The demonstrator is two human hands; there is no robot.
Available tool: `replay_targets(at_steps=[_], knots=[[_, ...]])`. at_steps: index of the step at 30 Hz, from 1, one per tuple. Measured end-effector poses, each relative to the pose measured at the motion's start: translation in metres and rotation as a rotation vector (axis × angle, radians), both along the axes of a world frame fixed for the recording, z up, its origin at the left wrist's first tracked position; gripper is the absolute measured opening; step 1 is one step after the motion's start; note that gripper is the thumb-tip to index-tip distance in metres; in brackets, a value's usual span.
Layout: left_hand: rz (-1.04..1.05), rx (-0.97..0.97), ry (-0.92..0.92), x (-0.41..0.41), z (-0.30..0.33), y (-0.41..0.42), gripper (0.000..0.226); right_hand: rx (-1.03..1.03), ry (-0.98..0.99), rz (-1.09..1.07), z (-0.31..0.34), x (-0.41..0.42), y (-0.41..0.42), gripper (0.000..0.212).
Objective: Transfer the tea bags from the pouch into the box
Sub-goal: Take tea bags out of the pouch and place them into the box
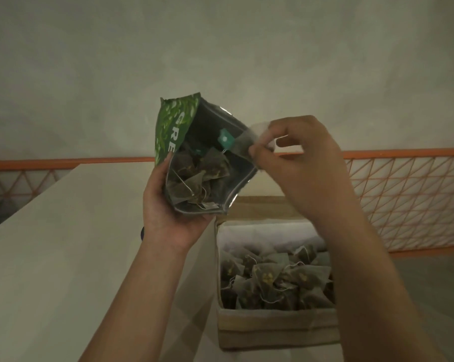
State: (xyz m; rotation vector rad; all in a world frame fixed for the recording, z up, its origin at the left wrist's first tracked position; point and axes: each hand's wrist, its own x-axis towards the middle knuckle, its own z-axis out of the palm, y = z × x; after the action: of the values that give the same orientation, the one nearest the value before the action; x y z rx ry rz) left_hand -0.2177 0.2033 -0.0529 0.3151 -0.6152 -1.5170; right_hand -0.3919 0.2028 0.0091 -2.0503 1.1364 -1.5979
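The fingers (259, 150) of the right hand (299, 158) are curled together and pinch one tea bag (244, 142) at its upper corner, holding it at the mouth of the pouch (176, 126). A teal paper tag (225, 139) hangs beside that bag, just inside the pouch's opening. The right forearm runs down across the far right corner of the box (275, 327) and hides part of it.

The left hand (168, 205) cups the pouch from below and behind, its fingers wrapped round the lower end so that the open mouth tilts toward the camera. The pouch is green with white lettering on the outside (only a few letters show) and silvery within. More tea bags (199, 178), pyramid-shaped with thin strings, lie heaped in its lower half.

Below the hands the box stands open, pale and cardboard-coloured, with a white lining along its far wall. A layer of tea bags in the box (272, 278) fills its bottom, strings tangled among them.

The box sits next to a light tabletop (64, 244) that stretches away to the left. Behind everything an orange wire-mesh railing (403, 199) runs across the view, and above it rises a plain grey wall (220, 48).
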Motion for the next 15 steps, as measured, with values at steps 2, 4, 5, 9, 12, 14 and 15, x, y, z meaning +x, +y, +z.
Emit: replay_targets(at_steps=[2, 4, 5, 9, 12, 14, 15], knots=[[0.016, -0.009, 0.015, 0.001, -0.001, 0.000, 0.045, 0.088, -0.020, 0.101, 0.009, -0.013, 0.006, 0.010], [0.042, -0.027, 0.011, 0.002, 0.000, 0.002, 0.044, 0.176, 0.017, 0.205, 0.014, -0.025, 0.010, 0.012], [0.056, -0.029, 0.006, 0.001, 0.001, 0.003, 0.044, 0.224, 0.080, 0.243, 0.015, -0.030, 0.009, 0.012], [0.094, -0.015, -0.003, -0.001, 0.001, 0.003, 0.041, 0.425, 0.468, 0.292, 0.005, -0.035, -0.001, 0.025], [0.080, -0.012, 0.005, -0.004, -0.001, 0.001, 0.042, 0.458, 0.674, 0.253, -0.007, -0.028, -0.010, 0.017], [0.086, -0.007, 0.007, -0.007, -0.002, 0.001, 0.043, 0.491, 0.728, 0.242, -0.012, -0.025, -0.013, 0.016], [0.086, -0.008, 0.010, -0.008, -0.004, 0.001, 0.044, 0.505, 0.731, 0.232, -0.013, -0.024, -0.014, 0.020]])
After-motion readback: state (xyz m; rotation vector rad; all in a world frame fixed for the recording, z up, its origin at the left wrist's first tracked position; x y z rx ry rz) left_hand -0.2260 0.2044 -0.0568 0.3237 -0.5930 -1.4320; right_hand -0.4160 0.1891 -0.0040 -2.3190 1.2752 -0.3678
